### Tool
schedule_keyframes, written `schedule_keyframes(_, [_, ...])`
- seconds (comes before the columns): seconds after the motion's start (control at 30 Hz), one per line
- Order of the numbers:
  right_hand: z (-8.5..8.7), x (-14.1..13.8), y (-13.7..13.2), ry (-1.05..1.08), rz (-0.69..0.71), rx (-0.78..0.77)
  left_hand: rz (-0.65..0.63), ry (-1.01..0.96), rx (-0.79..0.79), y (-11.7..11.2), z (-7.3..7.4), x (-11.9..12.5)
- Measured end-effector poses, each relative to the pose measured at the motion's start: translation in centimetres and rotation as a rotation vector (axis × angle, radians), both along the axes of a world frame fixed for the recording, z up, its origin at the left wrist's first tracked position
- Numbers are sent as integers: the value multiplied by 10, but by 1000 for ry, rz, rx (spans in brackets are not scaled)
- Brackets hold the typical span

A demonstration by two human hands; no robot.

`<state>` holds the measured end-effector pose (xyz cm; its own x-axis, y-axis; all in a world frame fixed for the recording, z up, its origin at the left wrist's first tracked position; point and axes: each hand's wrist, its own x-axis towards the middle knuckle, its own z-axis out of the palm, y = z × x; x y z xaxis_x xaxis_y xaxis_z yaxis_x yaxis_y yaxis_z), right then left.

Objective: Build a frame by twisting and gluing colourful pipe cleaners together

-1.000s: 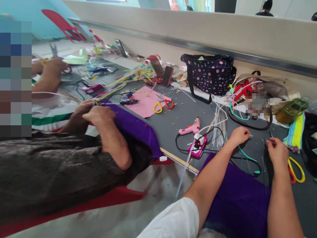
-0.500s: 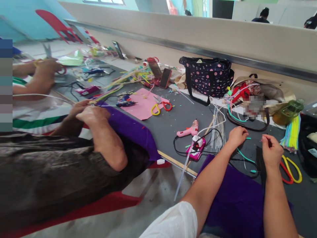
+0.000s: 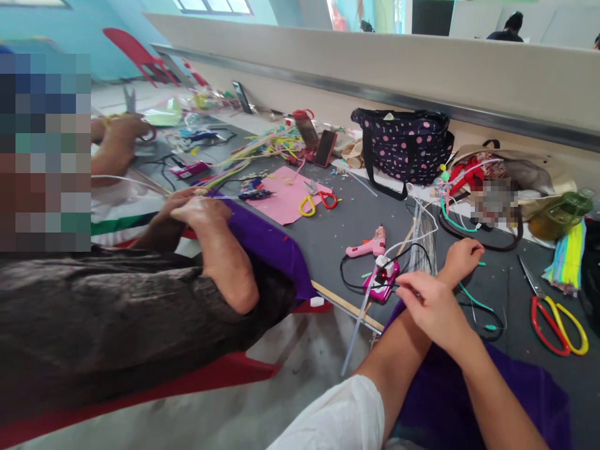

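My left hand (image 3: 462,259) is closed over the grey table, its fingertips pressed together. A short teal piece (image 3: 482,264) shows just past them; whether they hold it I cannot tell. My right hand (image 3: 434,306) crosses over my left forearm, thumb and fingers in a pinch, and anything between them is too small to make out. Just beyond its fingertips lies a magenta power strip (image 3: 390,275) with a white plug and a red light. Near it rests a pink glue gun (image 3: 368,245). A teal fuzzy stem (image 3: 475,299) curves below my left hand. Purple cloth (image 3: 520,387) spreads under my arms.
Red-and-yellow-handled scissors (image 3: 550,319) lie at right, near a bundle of coloured stems (image 3: 565,256) and a green bottle (image 3: 562,212). A patterned bag (image 3: 407,147) stands at the back. At left, a co-worker's arm (image 3: 227,256) reaches over purple cloth.
My right hand has swung left from beside the scissors to across my left forearm, uncovering the scissors. My left hand stays near the teal piece. The view has shifted slightly left.
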<state>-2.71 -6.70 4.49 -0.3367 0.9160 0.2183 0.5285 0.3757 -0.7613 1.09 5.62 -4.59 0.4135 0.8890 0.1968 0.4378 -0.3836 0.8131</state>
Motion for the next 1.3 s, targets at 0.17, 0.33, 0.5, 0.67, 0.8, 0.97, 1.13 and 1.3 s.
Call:
schedule_keyframes(0.17, [2, -53, 3, -343, 123, -7, 24, -33, 13, -4, -3, 0])
schedule_keyframes(0.33, [10, -100, 20, -622, 48, 123, 8, -42, -17, -5, -6, 1])
schedule_keyframes(0.5, [0, -137, 55, -832, -57, 120, 8, -29, -85, -6, -9, 0])
schedule_keyframes(0.67, [-20, -152, 81, -1020, -27, -96, 0, -39, -141, -7, -10, -1])
schedule_keyframes(0.8, [-33, -155, 89, -978, -95, -203, 0, -88, -162, -5, -13, 1])
schedule_keyframes(0.97, [-39, -155, 99, -1001, -246, -194, -9, -114, -202, -3, -13, 0])
schedule_keyframes(1.13, [-39, -158, 105, -894, -266, -143, -24, -115, -223, -2, -11, -4])
schedule_keyframes(1.3, [-9, -165, 92, -825, -252, 83, 0, -126, -226, 1, -9, -6])
